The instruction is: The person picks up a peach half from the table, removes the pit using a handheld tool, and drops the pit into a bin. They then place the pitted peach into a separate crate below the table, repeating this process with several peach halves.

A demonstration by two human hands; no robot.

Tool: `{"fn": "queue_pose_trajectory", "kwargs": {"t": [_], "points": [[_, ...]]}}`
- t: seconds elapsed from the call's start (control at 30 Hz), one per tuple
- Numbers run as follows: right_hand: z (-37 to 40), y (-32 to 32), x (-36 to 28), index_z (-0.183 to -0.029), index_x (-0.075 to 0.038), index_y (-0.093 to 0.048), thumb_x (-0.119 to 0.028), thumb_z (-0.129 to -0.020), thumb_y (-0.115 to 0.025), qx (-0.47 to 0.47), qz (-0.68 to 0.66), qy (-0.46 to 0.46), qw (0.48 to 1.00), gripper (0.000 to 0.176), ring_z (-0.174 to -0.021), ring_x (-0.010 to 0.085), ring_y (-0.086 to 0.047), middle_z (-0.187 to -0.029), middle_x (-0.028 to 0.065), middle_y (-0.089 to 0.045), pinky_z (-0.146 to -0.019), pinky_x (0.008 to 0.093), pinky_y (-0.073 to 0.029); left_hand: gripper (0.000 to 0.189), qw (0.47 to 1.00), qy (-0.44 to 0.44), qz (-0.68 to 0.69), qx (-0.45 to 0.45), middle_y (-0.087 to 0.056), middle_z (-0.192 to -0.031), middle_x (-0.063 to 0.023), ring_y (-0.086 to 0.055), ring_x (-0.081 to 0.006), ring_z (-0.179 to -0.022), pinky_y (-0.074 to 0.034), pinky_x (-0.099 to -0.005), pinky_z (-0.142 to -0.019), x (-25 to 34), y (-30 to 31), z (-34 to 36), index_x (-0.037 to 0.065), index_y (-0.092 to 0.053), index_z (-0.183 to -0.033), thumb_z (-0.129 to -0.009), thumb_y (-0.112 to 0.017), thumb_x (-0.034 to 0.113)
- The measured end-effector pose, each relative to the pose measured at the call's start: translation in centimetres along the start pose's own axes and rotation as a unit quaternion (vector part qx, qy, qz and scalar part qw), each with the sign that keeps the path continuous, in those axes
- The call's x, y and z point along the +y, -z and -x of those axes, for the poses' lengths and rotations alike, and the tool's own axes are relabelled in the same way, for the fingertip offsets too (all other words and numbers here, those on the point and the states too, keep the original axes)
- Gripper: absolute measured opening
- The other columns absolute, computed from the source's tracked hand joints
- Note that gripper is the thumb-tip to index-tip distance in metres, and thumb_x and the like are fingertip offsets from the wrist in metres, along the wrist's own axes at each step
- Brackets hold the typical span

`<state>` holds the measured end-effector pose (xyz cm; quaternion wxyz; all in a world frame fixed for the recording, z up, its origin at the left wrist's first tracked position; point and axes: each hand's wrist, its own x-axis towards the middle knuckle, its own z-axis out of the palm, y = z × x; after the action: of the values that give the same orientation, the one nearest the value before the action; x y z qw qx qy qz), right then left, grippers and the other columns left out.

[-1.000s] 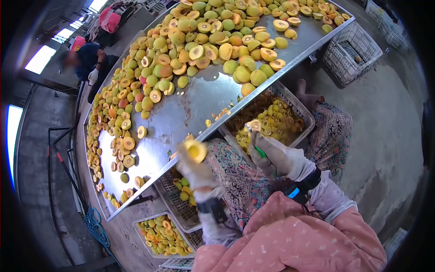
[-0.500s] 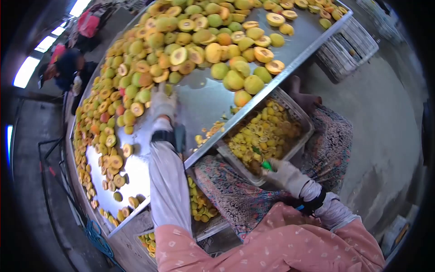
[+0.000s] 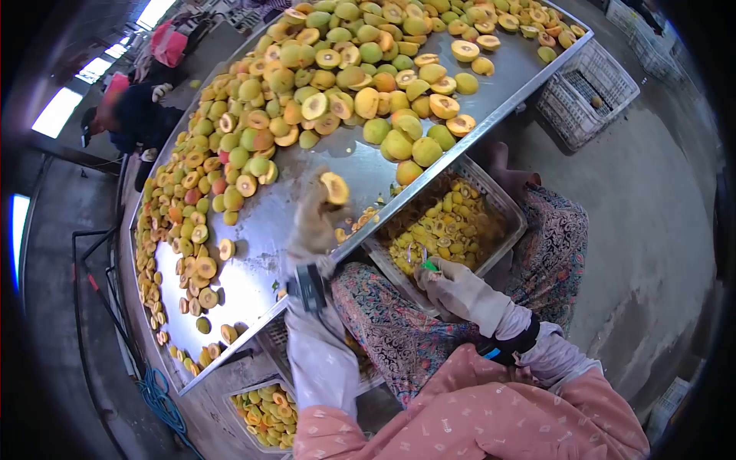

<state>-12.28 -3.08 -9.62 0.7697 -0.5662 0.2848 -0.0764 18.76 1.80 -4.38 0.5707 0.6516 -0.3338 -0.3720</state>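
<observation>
Big steel table [image 3: 249,268] runs near left to far right, piled w/ whole & halved peaches [image 3: 383,100]. A plastic crate [image 3: 515,211] of yellow fruit pieces sits just under its near edge, w/ a white basket [image 3: 586,92] on the floor far right & a co-worker [image 3: 130,115] at the far left. Left hand [image 3: 314,222], gloved, is up over the table's near edge, fingers grasping a peach half [image 3: 335,188], cut face showing. Right hand [image 3: 456,290], also gloved, is at the crate's near rim, clenched round a small green-handled tool [image 3: 426,265].
</observation>
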Motion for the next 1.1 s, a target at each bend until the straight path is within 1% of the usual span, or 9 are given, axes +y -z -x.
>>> {"fn": "queue_pose_trajectory", "kwargs": {"t": [0.03, 0.1, 0.33, 0.6, 0.67, 0.8, 0.9, 0.97, 1.1], "points": [[0.5, -0.5, -1.8, -0.104, -0.007, -0.058, -0.033, -0.100, -0.053, -0.004, 0.002, 0.007, 1.000, 0.027, -0.057, 0.0054, -0.050, -0.068, -0.0023, -0.052, -0.048, 0.0243, -0.041, 0.052, 0.990, -0.123, -0.062, -0.008, -0.059, -0.118, -0.0120, -0.061, -0.0273, -0.109, -0.053, -0.0417, -0.096, 1.7, -3.1, 2.6, -0.004, -0.044, -0.138, -0.092, -0.051, 0.019], [2.2, -2.0, -8.3, -0.101, -0.008, -0.056, -0.031, -0.102, -0.050, -0.037, -0.149, -0.041, 0.987, 0.024, -0.054, 0.0034, -0.046, -0.068, -0.0055, -0.049, -0.045, 0.0204, -0.038, 0.061, 0.930, -0.066, 0.359, -0.037, -0.056, -0.123, -0.0158, -0.060, -0.0293, -0.112, -0.048, -0.0433, -0.104, 4.5, -7.4, 5.6, -0.008, -0.032, -0.145, -0.095, -0.050, 0.022], [3.3, -3.4, -9.6, -0.108, -0.004, -0.059, -0.030, -0.102, -0.050, 0.040, -0.027, 0.058, 0.997, 0.029, -0.058, 0.0049, -0.048, -0.076, -0.0022, -0.055, -0.049, 0.0218, -0.040, 0.063, 0.908, -0.026, 0.418, 0.004, -0.061, -0.118, -0.0200, -0.063, -0.0302, -0.108, -0.052, -0.0421, -0.098, 8.4, -14.2, 11.2, -0.006, -0.047, -0.131, -0.104, -0.038, 0.049], [4.6, -4.8, -9.1, -0.110, 0.001, -0.064, -0.031, -0.102, -0.050, 0.121, 0.114, 0.192, 0.967, 0.036, -0.079, 0.0125, -0.057, -0.088, 0.0073, -0.066, -0.071, 0.0296, -0.049, 0.057, 0.950, -0.083, 0.283, 0.102, -0.063, -0.108, -0.0154, -0.066, -0.0254, -0.098, -0.056, -0.0367, -0.088, 10.8, -16.6, 13.1, -0.005, -0.049, -0.125, -0.103, -0.045, 0.047], [5.0, -5.1, -9.7, -0.109, 0.001, -0.062, -0.042, -0.100, -0.051, 0.131, 0.092, 0.100, 0.982, 0.045, -0.091, 0.0411, -0.064, -0.092, 0.0246, -0.066, -0.079, 0.0454, -0.049, 0.057, 0.959, -0.090, 0.246, 0.111, -0.063, -0.108, -0.0150, -0.066, -0.0245, -0.097, -0.057, -0.0360, -0.087, 11.1, -16.9, 13.2, -0.005, -0.049, -0.127, -0.102, -0.046, 0.046], [4.2, -4.8, -8.8, -0.108, 0.000, -0.062, -0.045, -0.100, -0.051, 0.101, 0.112, 0.090, 0.984, 0.048, -0.080, 0.0340, -0.064, -0.087, 0.0189, -0.067, -0.072, 0.0411, -0.049, 0.059, 0.954, -0.043, 0.279, 0.105, -0.064, -0.106, -0.0146, -0.066, -0.0225, -0.095, -0.057, -0.0350, -0.085, 10.6, -16.7, 12.8, -0.005, -0.047, -0.133, -0.102, -0.048, 0.045], [4.1, -4.3, -8.1, -0.099, -0.005, -0.063, -0.049, -0.100, -0.049, 0.042, -0.048, 0.029, 0.998, 0.046, -0.062, 0.0222, -0.058, -0.075, 0.0083, -0.062, -0.055, 0.0352, -0.045, 0.056, 0.960, -0.032, 0.265, 0.081, -0.064, -0.105, -0.0140, -0.066, -0.0218, -0.093, -0.057, -0.0348, -0.083, 10.0, -16.4, 12.8, -0.005, -0.050, -0.131, -0.103, -0.048, 0.044], [6.2, -3.4, -11.9, -0.085, -0.014, -0.057, -0.058, -0.100, -0.045, -0.130, -0.175, -0.060, 0.974, 0.048, -0.050, 0.0094, -0.041, -0.064, -0.0034, -0.047, -0.045, 0.0270, -0.033, 0.053, 0.967, -0.030, 0.241, 0.075, -0.063, -0.104, -0.0137, -0.066, -0.0214, -0.092, -0.057, -0.0346, -0.082, 9.7, -16.1, 12.9, -0.004, -0.052, -0.128, -0.103, -0.047, 0.043], [6.2, -2.3, -11.8, -0.076, -0.020, -0.047, -0.068, -0.097, -0.039, -0.269, -0.303, -0.135, 0.904, 0.054, -0.043, 0.0061, -0.030, -0.056, -0.0066, -0.036, -0.039, 0.0245, -0.025, 0.045, 0.970, -0.046, 0.239, 0.014, -0.064, -0.099, -0.0119, -0.064, -0.0187, -0.084, -0.055, -0.0326, -0.077, 8.7, -15.6, 12.2, -0.003, -0.057, -0.119, -0.105, -0.042, 0.037]]}}
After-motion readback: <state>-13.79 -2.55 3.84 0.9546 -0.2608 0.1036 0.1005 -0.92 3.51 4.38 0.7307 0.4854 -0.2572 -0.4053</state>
